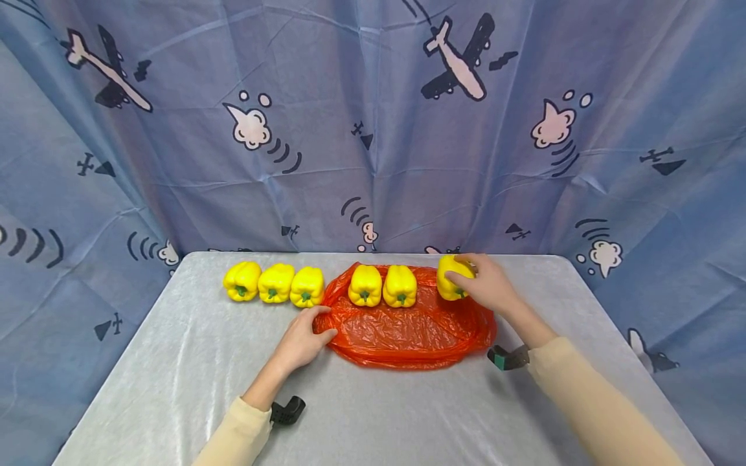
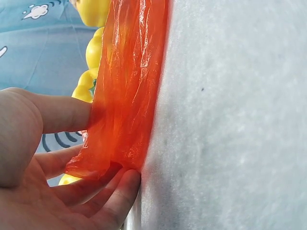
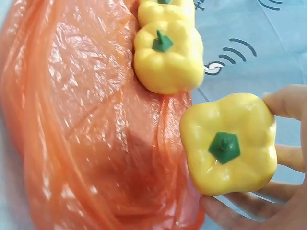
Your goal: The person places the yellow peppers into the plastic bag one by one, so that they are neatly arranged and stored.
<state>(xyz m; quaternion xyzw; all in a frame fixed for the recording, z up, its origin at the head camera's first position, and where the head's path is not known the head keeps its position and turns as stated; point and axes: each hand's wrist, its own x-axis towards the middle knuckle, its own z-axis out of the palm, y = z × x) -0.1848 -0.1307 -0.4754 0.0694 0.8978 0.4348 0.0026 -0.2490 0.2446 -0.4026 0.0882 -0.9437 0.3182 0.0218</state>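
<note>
Six yellow bell peppers (image 1: 276, 282) are in view, each with one green stem, and they divide into three, two and one. Three sit in a close row at the far left of the bench (image 1: 175, 362), the rightmost just beside the one red plastic bag (image 1: 384, 336). Two more, side by side, lie at the bag's far edge (whether inside its rim or on top of it, I cannot tell). The sixth, the held pepper (image 1: 447, 275), is at the bag's far right, with the right hand (image 1: 489, 281) pinching it between thumb and fingers from the right; its stem faces the near side.

The left hand (image 1: 303, 340) is at the bag's left end, thumb and fingers spread apart and touching the crinkled film. Two pale sleeves (image 1: 241, 424) cover the forearms, and two black devices (image 1: 287, 411) (one by each wrist) show near the cuffs. Behind the bench hangs a blue curtain (image 1: 326, 129) printed with airplanes, two of them large along the top, and puffs of cloud.
</note>
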